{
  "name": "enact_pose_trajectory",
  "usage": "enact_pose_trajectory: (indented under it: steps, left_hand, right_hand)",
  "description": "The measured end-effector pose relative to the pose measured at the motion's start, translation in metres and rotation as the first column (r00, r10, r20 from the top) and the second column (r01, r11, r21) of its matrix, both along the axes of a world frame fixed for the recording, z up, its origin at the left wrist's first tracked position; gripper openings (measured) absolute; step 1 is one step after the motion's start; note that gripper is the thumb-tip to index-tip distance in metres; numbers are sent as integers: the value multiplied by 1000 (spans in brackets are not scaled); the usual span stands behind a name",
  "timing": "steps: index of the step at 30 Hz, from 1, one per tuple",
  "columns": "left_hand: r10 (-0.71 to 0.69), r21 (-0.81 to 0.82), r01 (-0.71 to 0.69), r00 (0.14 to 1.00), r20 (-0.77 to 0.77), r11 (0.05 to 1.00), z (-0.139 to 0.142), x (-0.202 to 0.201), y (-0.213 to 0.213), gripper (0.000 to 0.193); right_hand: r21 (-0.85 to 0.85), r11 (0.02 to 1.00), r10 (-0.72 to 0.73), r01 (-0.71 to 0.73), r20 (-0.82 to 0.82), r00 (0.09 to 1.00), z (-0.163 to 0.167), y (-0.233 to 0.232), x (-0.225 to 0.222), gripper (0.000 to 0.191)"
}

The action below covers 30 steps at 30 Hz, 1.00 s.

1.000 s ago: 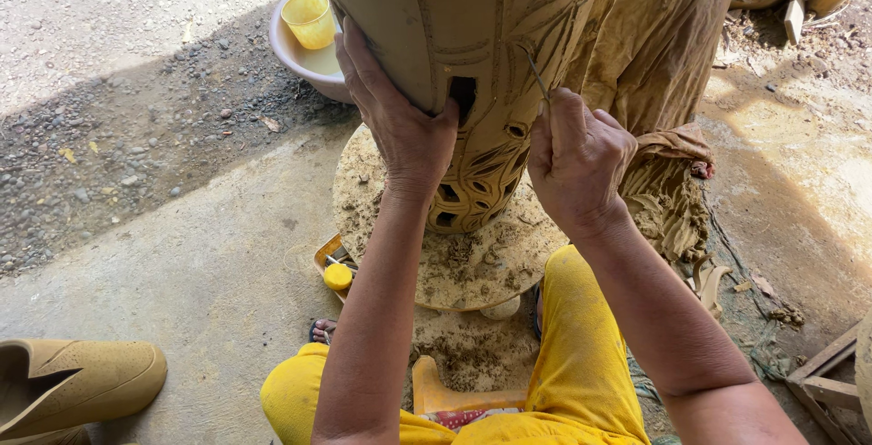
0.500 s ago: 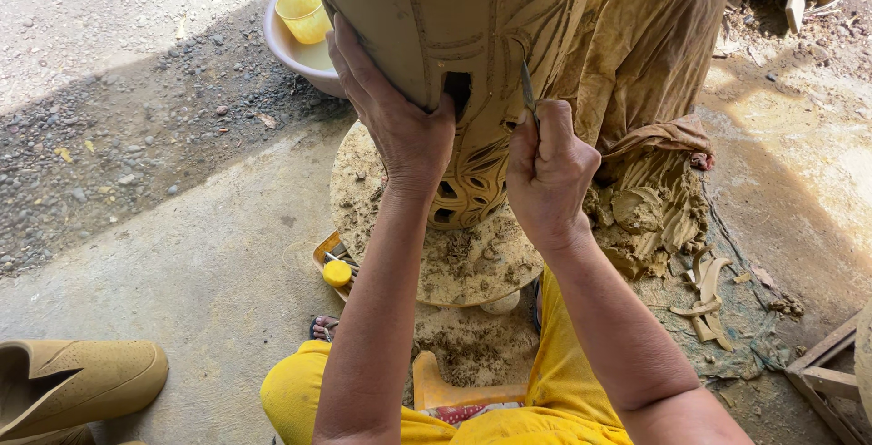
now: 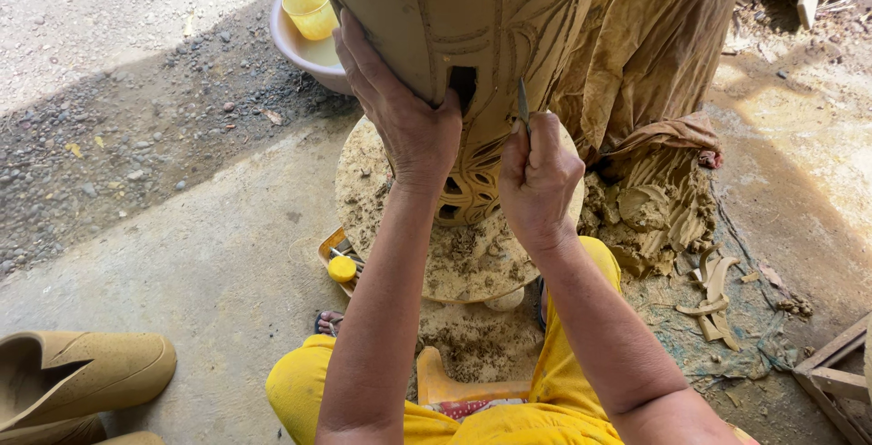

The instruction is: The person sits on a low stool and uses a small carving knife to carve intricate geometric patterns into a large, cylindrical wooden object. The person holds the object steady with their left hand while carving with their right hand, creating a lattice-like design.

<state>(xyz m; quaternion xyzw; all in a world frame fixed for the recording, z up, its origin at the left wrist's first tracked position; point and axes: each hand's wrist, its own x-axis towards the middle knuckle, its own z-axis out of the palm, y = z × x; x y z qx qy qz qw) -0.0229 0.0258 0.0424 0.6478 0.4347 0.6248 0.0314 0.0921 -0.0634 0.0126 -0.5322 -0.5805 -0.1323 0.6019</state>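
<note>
A tall unfired clay vase (image 3: 481,18) with carved leaf lines and cut-out holes stands on a round, clay-caked turntable (image 3: 454,254). My left hand (image 3: 400,109) lies flat against the vase's side, beside a rectangular cut-out (image 3: 461,86). My right hand (image 3: 538,177) grips a thin carving knife (image 3: 522,100) whose blade points up into the vase wall, right of that cut-out. My yellow-trousered legs are at the bottom of the view.
A basin (image 3: 309,45) with a yellow cup (image 3: 311,9) sits at the back left. A brown wet cloth (image 3: 645,54) hangs right of the vase over a clay heap (image 3: 649,213). A small tray with a yellow lid (image 3: 342,268), clay scraps (image 3: 713,291), a clay piece (image 3: 73,377) and a wooden frame (image 3: 836,372) lie around.
My right hand has shifted left along the vase, from its right flank to beside the rectangular cut-out, and the knife blade now shows above the fist. My left hand stays put.
</note>
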Motion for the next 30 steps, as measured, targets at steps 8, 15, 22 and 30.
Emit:
enact_pose_trajectory:
  steps: [8, 15, 22, 30]
  left_hand:
    - [14, -7, -14, 1000, 1, 1000, 2, 3, 0, 125]
    - [26, -30, -25, 1000, 1, 999, 3, 4, -2, 126]
    - [21, -10, -21, 1000, -7, 1000, 0, 3, -1, 128]
    - [27, 1, -27, 1000, -4, 1000, 1, 3, -1, 128]
  right_hand:
    - [26, 999, 28, -30, 84, 996, 4, -7, 13, 11]
    - [166, 985, -77, 45, 193, 978, 26, 1, 19, 11]
    - [116, 993, -61, 36, 216, 974, 42, -3, 19, 10]
    - [121, 992, -71, 45, 222, 973, 45, -2, 19, 10]
